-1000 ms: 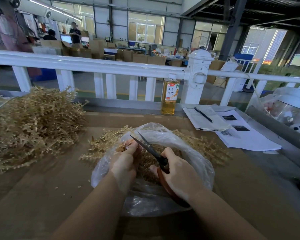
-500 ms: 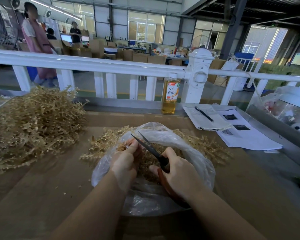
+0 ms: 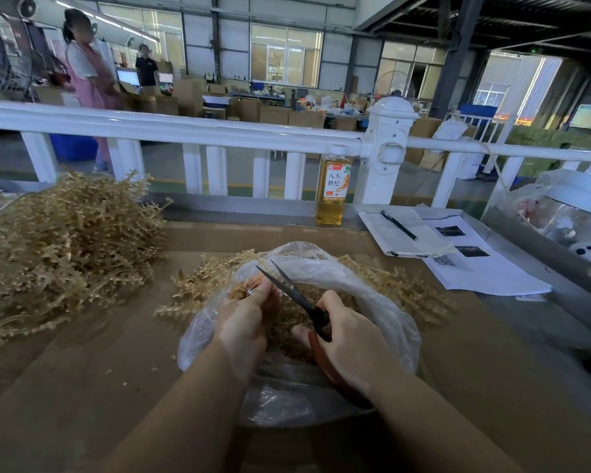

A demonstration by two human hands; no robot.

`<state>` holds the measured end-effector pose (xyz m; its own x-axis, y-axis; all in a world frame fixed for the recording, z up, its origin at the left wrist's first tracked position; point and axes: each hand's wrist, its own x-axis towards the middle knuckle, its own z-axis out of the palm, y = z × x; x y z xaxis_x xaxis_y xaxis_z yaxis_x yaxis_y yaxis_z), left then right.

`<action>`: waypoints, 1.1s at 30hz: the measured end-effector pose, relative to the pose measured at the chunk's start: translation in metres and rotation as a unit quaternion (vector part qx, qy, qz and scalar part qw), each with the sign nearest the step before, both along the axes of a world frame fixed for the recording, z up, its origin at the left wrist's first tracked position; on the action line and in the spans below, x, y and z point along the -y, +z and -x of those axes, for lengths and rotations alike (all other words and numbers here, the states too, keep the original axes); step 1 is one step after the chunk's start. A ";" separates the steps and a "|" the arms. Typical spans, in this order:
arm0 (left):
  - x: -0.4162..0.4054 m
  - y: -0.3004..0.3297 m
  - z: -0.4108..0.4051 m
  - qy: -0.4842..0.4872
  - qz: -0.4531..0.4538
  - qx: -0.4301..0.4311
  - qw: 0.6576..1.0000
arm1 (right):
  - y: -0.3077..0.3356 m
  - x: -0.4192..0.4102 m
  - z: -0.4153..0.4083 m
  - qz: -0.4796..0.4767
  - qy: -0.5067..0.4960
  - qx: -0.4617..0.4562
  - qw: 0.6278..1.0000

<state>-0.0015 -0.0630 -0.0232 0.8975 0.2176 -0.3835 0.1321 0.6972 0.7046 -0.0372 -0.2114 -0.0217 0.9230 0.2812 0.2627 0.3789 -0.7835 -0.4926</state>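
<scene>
Starting at the far left, a big pile (image 3: pixel 58 254) of dry golden sprigs sits on the brown surface (image 3: pixel 82 387), well apart from the hands. A smaller heap (image 3: pixel 198 288) lies nearer the middle, touching the back of a clear bag (image 3: pixel 393 319) and poking out on both sides of it. The bag is open and has more of the same cuttings inside.

Over the bag's mouth, the left hand (image 3: pixel 243 322) pinches a short sprig (image 3: pixel 238 291) between thumb and fingertips and holds it up. Just beside it are the scissors (image 3: pixel 307 306), blades apart, tips aimed up and left, right next to the pinched sprig. The right hand (image 3: pixel 352 343) is wrapped around the red handles, fingers curled tight.

Further back, a bottle (image 3: pixel 333 186) of amber drink stands upright against the white railing (image 3: pixel 219 131). To its right there's an open notebook (image 3: pixel 406 237) with a pen (image 3: pixel 399 225) lying on it, and some printed sheets (image 3: pixel 485 271) partly tucked under the notebook.
</scene>
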 end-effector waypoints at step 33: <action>-0.003 -0.005 0.005 -0.107 -0.063 0.017 0.992 | -0.010 0.001 -0.004 -0.005 -0.008 0.042 0.999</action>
<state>-0.0062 -0.0596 -0.0286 0.9399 0.0654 -0.3350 0.2426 0.5623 0.7905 -0.0330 -0.2120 -0.0314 0.9019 0.2639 0.3419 0.4069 -0.7845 -0.4679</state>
